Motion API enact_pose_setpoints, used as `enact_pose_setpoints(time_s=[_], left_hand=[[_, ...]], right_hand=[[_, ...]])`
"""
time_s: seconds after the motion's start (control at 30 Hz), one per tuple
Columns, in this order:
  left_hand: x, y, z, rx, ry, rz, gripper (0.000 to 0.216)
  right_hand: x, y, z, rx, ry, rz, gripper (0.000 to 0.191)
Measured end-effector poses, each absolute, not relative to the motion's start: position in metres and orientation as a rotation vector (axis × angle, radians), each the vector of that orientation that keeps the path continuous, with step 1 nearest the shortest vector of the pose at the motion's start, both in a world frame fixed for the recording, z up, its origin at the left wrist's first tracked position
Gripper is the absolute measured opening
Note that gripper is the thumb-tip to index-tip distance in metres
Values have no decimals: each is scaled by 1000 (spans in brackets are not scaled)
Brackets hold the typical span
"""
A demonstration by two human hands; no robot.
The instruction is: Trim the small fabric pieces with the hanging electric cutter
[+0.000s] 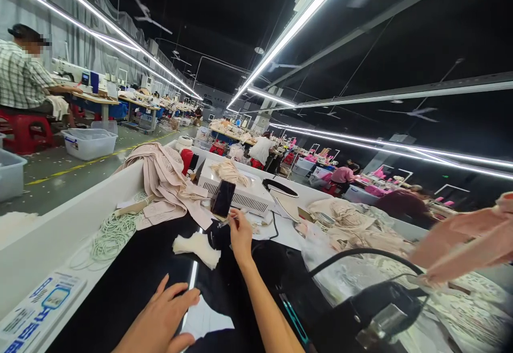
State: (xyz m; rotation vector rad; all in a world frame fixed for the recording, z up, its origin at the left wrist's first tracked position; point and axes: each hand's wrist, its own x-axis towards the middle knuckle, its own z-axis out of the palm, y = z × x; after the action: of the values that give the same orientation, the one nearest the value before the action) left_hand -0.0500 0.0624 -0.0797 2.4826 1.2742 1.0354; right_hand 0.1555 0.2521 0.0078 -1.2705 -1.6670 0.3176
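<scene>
My left hand (162,318) lies flat with fingers spread on the black glossy worktop (132,273), its fingertips touching a white fabric piece (206,318). My right hand (239,234) reaches forward, fingers pinched on a thin silvery tool (229,219), perhaps tweezers or small scissors. Just beyond it a dark phone (223,198) leans against a white vented box (244,195). A second white fabric piece (198,248) lies left of my right hand.
Pink-beige garments (166,179) and coiled white cord (112,235) lie at the left. Lace and fabric heaps (356,230) fill the right, with a black cabled device (377,310) near me. A seated person (24,83) and plastic bins (88,143) are across the aisle.
</scene>
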Motion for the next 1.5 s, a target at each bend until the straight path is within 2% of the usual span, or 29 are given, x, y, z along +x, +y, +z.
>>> enact_pose_setpoints(time_s=[0.13,0.27,0.43,0.63,0.9,1.0,1.07,1.2,1.43,1.5], left_hand=[[-53,68,-86,2505,1266,976,70],[-46,82,-109,2565,1244,1086,69],[-31,88,-124,2512,1485,1146,43],[-35,89,-117,2580,1481,1106,37],[-54,77,-80,2668,1243,864,71],[-55,72,-76,2664,1250,889,76],[-56,69,-74,2642,1260,897,75],[-58,63,-64,2510,1318,917,63],[-55,52,-29,2273,1354,813,19],[-54,51,-21,2228,1333,816,14]], right_hand=[[151,280,12,-1429,-1490,445,30],[139,292,10,-1584,-1475,562,30],[129,290,20,-1684,-1588,556,32],[117,251,46,-1581,-1810,444,30],[124,115,57,-1393,-2193,449,14],[144,88,36,-1477,-2259,357,16],[156,82,20,-1536,-2297,309,24],[166,77,6,-1575,-2257,453,25],[162,59,30,-1361,-2146,943,23],[163,56,30,-1332,-2142,988,28]])
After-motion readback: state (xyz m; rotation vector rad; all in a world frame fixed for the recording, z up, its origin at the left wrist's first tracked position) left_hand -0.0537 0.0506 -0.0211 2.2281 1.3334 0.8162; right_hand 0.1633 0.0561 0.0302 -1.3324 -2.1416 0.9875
